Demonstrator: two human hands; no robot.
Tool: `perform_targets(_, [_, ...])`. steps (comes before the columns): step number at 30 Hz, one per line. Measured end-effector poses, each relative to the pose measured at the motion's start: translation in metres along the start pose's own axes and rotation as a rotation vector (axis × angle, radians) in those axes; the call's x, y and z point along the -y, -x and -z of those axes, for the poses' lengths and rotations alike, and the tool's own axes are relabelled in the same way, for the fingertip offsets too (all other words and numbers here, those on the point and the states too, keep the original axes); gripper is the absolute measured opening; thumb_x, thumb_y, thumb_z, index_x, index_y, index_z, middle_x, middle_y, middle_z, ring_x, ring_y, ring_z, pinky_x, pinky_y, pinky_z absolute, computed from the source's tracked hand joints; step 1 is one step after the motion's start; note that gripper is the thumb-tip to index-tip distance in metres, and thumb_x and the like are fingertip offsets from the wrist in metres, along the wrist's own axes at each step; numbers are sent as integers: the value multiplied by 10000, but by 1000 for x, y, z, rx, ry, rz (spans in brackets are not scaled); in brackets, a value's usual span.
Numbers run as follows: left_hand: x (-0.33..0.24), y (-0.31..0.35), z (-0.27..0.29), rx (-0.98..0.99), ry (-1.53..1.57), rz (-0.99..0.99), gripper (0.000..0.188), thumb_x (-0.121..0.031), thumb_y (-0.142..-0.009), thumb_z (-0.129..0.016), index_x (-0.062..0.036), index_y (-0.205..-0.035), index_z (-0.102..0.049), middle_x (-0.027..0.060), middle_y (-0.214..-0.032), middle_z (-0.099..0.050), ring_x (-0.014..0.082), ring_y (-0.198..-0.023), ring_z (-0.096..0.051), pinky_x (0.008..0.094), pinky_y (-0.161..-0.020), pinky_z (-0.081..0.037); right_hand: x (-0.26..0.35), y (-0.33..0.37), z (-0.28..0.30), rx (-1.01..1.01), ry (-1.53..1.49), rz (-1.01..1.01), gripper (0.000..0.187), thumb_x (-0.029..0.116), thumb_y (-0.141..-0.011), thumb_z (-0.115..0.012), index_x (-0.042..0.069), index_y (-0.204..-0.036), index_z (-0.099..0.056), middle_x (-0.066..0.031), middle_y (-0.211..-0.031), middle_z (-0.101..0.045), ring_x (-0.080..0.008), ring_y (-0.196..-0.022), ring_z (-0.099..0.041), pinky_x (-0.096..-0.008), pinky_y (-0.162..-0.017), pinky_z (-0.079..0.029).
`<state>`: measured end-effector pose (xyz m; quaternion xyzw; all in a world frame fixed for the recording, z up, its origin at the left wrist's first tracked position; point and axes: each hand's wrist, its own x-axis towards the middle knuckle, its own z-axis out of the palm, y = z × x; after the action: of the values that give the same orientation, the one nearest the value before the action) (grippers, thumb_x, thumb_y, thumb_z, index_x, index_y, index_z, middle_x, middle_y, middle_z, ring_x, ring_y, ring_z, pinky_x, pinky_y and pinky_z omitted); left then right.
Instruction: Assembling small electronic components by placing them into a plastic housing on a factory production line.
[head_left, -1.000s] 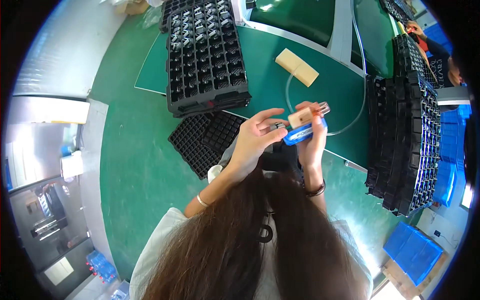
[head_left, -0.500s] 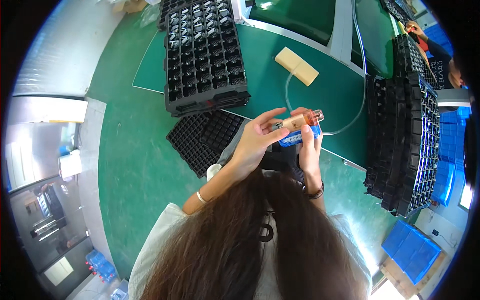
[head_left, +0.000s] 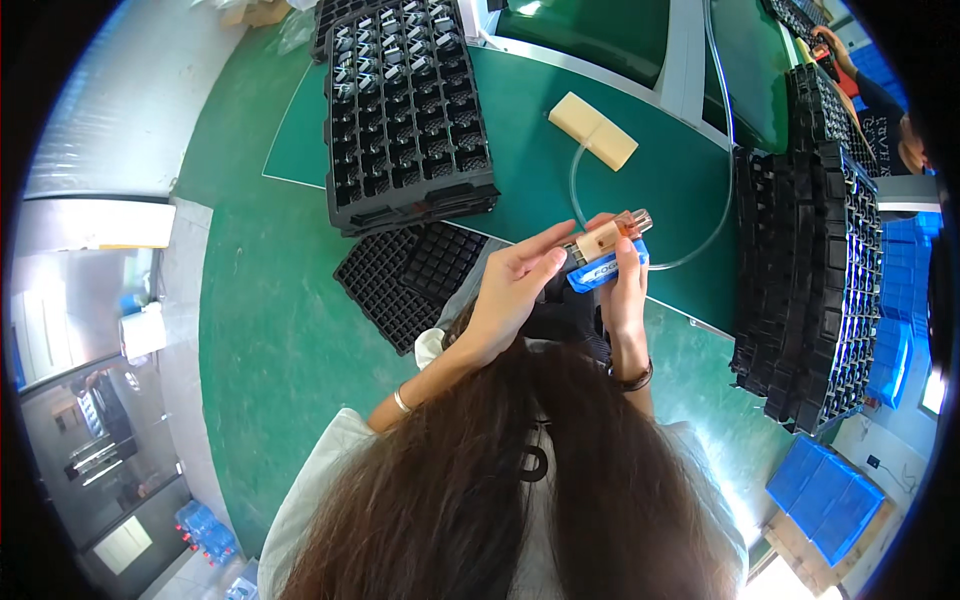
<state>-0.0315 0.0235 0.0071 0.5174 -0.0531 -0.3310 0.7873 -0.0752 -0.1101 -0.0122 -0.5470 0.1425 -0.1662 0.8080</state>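
Observation:
Above the near edge of the green table I hold a small vape (head_left: 606,252), with a blue body, a cream-coloured section and a clear orange-tinted mouthpiece (head_left: 636,222). My right hand (head_left: 626,290) grips it from the right, thumb lying over its upper part near the mouthpiece. At its dark left end are the thumb and forefinger of my left hand (head_left: 515,285), closed about that end; its other fingertips are partly hidden. A clear tube (head_left: 573,190) runs on the table behind my hands from a yellow block (head_left: 594,131).
A stack of black compartment trays (head_left: 408,120) stands at the left, small metallic parts in its far cells. Lower black trays (head_left: 390,290) lie beneath it. Tall black tray stacks (head_left: 805,290) rise at the right. Blue crates (head_left: 825,500) sit lower right. Another person's arm (head_left: 850,65) shows far right.
The vape has moved slightly right and tilted more upward at its mouthpiece. My left thumb has drawn back from the cream section toward the dark end.

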Motion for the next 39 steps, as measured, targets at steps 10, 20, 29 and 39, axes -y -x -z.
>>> perform_targets(10, [11,-9,-1,-44,53,-88,452,-61,-886,-527,30,-1307,-390,144,-1208,-543,157,-1068,-521,273,-940,-387,3,-25,12,63,111,81,422,373,-891,-482,-11,-1053,-552,-60,-949,-593,-115,-859,-560,-262,-764,-446])
perform_targets(20, [-31,-1,27,-152,-179,-276,253,-88,-923,-457,47,-1122,-535,118,-1053,-601,154,-977,-557,277,-893,-419,-6,-152,39,46,846,391,286,172,-802,-650,-31,-985,-566,-124,-912,-539,-263,-782,-552,-305,-725,-436])
perform_targets(29, [-72,-24,66,-270,-596,-526,223,-30,-860,-540,-19,-1079,-586,65,-997,-626,114,-900,-578,236,-785,-446,-3,-159,48,-34,794,504,790,172,-621,-790,51,-1306,-415,-63,-1044,-515,-151,-776,-447,-280,-730,-422])
perform_targets(39, [-140,-154,153,-376,-1758,-913,230,-189,-785,-634,-71,-982,-640,109,-942,-606,296,-864,-545,371,-788,-440,16,-109,67,-41,727,349,540,138,-680,-740,67,-1162,-506,-38,-1088,-547,-102,-794,-504,-223,-633,-363])
